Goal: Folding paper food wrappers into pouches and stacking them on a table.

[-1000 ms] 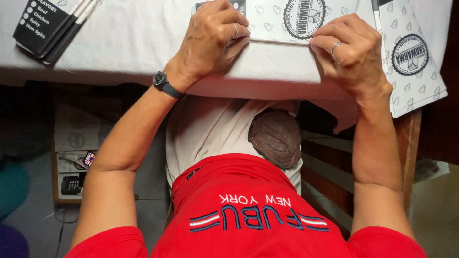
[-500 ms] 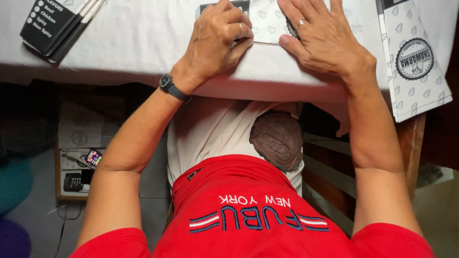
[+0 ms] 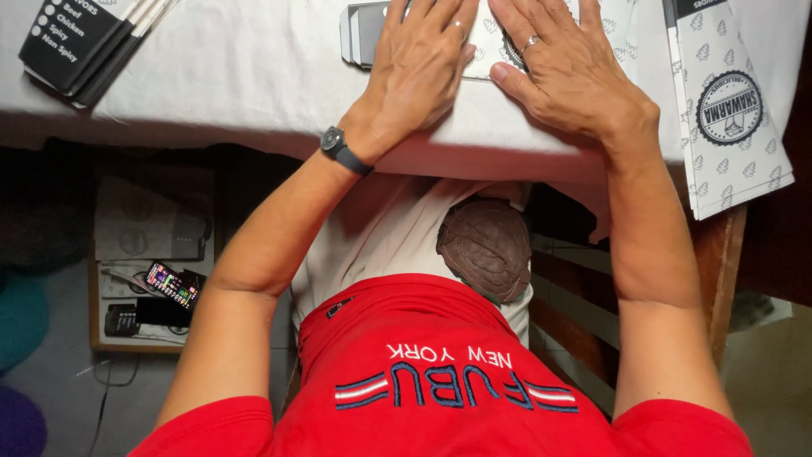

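1. Paper sleeve (image 3: 484,51): white with a leaf print and a round dark stamp, lying flat on the white tablecloth (image 3: 237,76) near the table's front edge. It is mostly covered by the hands; its long axis seems to run left–right, though too little shows to be sure.
2. Left hand (image 3: 419,72): flat, fingers spread and extended, palm pressing down on the sleeve's left part. Nothing is pinched or held. Dark wristwatch (image 3: 337,145) on that wrist.
3. Right hand (image 3: 571,72): also flat and open, palm down over the sleeve's right part, thumb lying along its near edge. Ring on one finger.
4. Both hands are equally near; the sleeve lies directly under them, between the thumbs.
5. Grey folded piece (image 3: 362,32): just left of the sleeve, partly under the left fingers.
6. Printed sleeve (image 3: 727,110): well right of the sleeve, overhanging the table edge.
7. Black cartons (image 3: 85,38): stacked far left of the sleeve.
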